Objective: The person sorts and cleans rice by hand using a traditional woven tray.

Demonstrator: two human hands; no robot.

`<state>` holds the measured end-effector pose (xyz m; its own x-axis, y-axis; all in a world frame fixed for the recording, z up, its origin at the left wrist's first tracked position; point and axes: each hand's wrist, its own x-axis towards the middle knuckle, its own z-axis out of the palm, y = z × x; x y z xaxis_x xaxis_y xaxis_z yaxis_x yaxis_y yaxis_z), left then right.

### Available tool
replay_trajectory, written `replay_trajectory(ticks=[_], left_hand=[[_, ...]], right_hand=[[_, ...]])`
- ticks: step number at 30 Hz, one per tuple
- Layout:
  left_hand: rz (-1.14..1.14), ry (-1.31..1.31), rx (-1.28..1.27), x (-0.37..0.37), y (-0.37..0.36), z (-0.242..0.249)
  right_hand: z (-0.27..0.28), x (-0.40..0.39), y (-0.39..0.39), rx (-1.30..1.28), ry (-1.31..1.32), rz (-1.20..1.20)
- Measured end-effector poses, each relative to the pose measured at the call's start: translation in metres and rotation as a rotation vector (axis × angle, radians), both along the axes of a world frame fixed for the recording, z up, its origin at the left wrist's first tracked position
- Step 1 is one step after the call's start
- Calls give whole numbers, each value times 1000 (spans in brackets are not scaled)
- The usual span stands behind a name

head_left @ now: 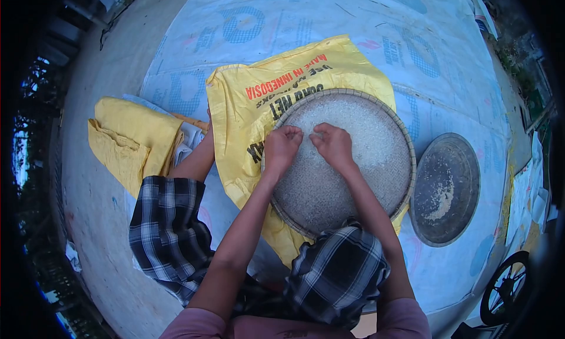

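A round woven winnowing tray (410,162) with a bamboo rim lies in front of me, spread with white grains (353,118) that look like rice, thickest on its far and right side. My left hand (283,146) is over the tray's left part, fingers pinched together. Close to it, my right hand (332,145) is over the middle, also closed in a pinch with thumb and fingertips pressed together. Anything between the fingertips is too small to make out. Under the tray lies a yellow printed sack (241,121).
To the right sits a grey metal basin (419,215) with some pale grains in it. A folded yellow sack (138,139) lies at the left. Everything rests on a printed blue-white sheet (265,21). A black wheel (505,289) stands at the lower right.
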<state>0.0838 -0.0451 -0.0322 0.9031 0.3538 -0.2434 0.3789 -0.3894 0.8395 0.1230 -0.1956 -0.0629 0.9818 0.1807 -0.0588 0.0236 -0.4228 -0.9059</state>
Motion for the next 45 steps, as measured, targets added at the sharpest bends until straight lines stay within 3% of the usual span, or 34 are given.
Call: replay_trajectory(ticks=[1,2,3,5,6,8,11,12,13,15,16,17,19,20,22,23,25,26,27,28,29,30,31,34,35,36,37,38,39,40,41,43,44,45], left_hand=[[-69,-3,218,1,-4,2],[-75,-6,220,2,-5,-6],[-105,-113,295,2,-6,-13],[-139,-226,372,6,-5,-27],[-144,-203,380,6,-6,-22],[-158,-175,390,5,-8,-14],[-159,-79,358,9,-8,-11],[-69,-65,161,10,-5,-18],[20,-47,-36,10,-2,-23],[57,-132,-147,12,3,-27],[101,-216,-262,13,5,-27],[94,-215,-256,13,6,-27],[-26,-92,188,13,4,-13],[-31,-92,189,14,2,-14],[-164,-150,361,15,-3,-17],[-171,-151,359,15,-5,-17],[-159,-175,384,16,-9,-18],[-164,-175,382,17,-9,-21],[-83,-143,84,19,-7,-28],[-2,-106,-212,20,-6,-28],[-7,-105,-208,20,-2,-27],[85,-13,-595,20,2,-19],[180,84,-980,20,2,-9],[216,122,-987,22,-11,16],[213,126,-986,23,-12,15],[159,122,-861,23,-13,13],[101,115,-736,24,-15,10],[94,117,-740,25,-19,6],[45,108,-577,27,-22,1],[-2,100,-410,27,-25,-5],[-7,100,-409,25,-27,-9],[-3,-148,-20,18,-31,-16],[-8,-150,-17,14,-32,-16],[-28,-123,106,9,-31,-15]], right_hand=[[-2,0,3,-189,-201,66],[-4,0,4,-378,-399,135],[-6,-1,3,-376,-400,129],[-10,3,-2,-16,-148,50],[-4,9,-13,-13,-146,45],[17,25,-40,796,584,75],[20,36,-38,603,499,73],[18,32,-20,383,254,32],[14,29,-12,387,253,24],[6,25,-1,-339,-261,84],[0,25,2,-403,-264,114],[-5,26,2,-398,-262,107],[-7,28,-5,195,-13,10],[-6,31,-22,197,-13,5],[28,36,-60,941,578,29],[30,38,-66,941,575,22],[32,41,-76,690,454,-51],[23,44,-72,357,271,-66],[16,44,-67,358,270,-70],[11,42,-59,133,97,-74],[7,40,-52,-90,-73,-78],[14,38,-48,-258,-118,-40],[10,38,-45,-252,-114,-45],[10,36,-46,-463,-290,22],[14,35,-54,-54,-106,-24],[20,33,-62,353,81,-69],[22,29,-76,351,79,-75],[24,22,-95,542,239,-22],[25,14,-106,733,398,34],[21,3,-100,512,349,-22],[17,-9,-91,514,347,-26],[13,-26,-72,-31,-116,-58],[9,-27,-70,-27,-118,-63],[6,-28,-67,-201,-215,-10]])
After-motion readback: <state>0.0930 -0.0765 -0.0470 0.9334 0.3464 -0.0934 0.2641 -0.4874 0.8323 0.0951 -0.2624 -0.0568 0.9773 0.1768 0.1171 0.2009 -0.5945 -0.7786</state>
